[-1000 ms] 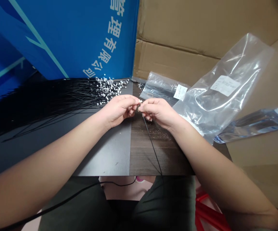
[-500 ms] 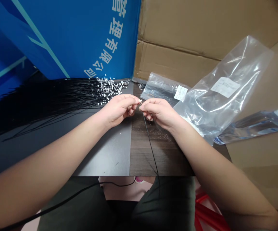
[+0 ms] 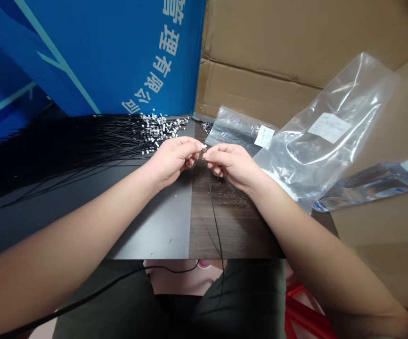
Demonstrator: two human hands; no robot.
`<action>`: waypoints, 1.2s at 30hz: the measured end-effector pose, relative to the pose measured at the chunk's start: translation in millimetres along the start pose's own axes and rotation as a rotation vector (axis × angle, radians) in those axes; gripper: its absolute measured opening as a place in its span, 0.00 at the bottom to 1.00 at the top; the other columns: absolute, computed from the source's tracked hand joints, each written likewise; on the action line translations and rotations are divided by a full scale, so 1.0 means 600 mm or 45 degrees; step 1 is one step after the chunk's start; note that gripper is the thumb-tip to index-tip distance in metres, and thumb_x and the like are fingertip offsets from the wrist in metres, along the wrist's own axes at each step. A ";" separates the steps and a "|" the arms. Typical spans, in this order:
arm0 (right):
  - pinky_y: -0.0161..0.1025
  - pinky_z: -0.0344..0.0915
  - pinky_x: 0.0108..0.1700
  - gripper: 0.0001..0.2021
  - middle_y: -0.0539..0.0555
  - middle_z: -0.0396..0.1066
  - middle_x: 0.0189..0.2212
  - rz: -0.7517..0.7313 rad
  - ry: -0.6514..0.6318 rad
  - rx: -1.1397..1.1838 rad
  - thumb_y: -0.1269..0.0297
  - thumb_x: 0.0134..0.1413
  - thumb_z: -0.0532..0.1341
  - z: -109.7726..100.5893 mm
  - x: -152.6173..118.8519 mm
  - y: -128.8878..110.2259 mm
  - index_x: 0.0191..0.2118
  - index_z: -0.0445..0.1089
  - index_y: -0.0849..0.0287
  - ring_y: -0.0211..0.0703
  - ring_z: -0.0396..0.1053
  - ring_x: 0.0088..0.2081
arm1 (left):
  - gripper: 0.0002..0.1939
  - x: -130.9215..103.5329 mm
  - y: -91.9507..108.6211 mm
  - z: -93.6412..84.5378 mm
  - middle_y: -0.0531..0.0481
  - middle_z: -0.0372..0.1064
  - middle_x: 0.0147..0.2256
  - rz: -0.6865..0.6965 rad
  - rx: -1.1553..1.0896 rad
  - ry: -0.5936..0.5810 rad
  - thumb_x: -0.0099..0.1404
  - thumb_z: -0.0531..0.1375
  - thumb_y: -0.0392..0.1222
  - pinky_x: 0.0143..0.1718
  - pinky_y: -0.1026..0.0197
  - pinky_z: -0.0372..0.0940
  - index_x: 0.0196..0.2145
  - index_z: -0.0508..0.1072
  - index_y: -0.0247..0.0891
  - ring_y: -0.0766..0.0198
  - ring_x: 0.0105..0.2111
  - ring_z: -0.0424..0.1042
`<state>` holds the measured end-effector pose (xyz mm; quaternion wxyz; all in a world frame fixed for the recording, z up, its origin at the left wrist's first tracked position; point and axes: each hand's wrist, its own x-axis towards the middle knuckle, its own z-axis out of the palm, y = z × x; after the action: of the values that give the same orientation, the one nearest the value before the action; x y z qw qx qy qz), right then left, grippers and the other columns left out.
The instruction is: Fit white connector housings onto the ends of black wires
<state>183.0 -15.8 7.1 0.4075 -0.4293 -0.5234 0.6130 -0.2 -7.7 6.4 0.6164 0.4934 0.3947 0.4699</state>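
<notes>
My left hand (image 3: 176, 159) pinches a small white connector (image 3: 203, 146) between thumb and forefinger above the table. Close beside it on the right, my right hand (image 3: 230, 162) has its thumb and fingertips pressed together; what they grip is too small to make out. From between the hands a thin black wire (image 3: 215, 216) hangs down past the table's front edge. To the left lies a large pile of black wires (image 3: 84, 139), with many white connector ends (image 3: 159, 127) behind my left hand.
A labelled clear plastic bag (image 3: 317, 146) lies on the right, beside a smaller bag of dark wires (image 3: 235, 129). A water bottle (image 3: 373, 184) rests on its side at the far right. Cardboard (image 3: 267, 42) and a blue panel (image 3: 119, 52) stand behind the table (image 3: 154, 226).
The lower part of the hanging black wire has swung left. Both hands stay close together in nearly the same place.
</notes>
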 end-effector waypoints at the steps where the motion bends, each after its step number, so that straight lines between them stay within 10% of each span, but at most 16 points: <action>1: 0.35 0.52 0.24 0.06 0.49 0.71 0.23 -0.001 0.004 -0.008 0.65 0.48 0.72 0.000 0.000 0.000 0.28 0.75 0.59 0.31 0.60 0.22 | 0.06 0.000 0.000 0.000 0.54 0.65 0.23 0.004 0.005 0.004 0.55 0.68 0.38 0.24 0.65 0.54 0.25 0.74 0.36 0.71 0.22 0.61; 36: 0.35 0.52 0.22 0.08 0.49 0.72 0.24 0.046 -0.016 0.058 0.63 0.49 0.73 0.000 0.002 0.000 0.29 0.76 0.59 0.31 0.60 0.22 | 0.05 -0.001 0.000 0.003 0.53 0.67 0.23 0.051 0.034 0.034 0.53 0.67 0.38 0.24 0.65 0.54 0.25 0.75 0.36 0.71 0.22 0.61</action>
<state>182.7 -14.9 6.8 0.4028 -0.4253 -0.5040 0.6347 1.6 -8.8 6.9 0.5950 0.5031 0.3990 0.4834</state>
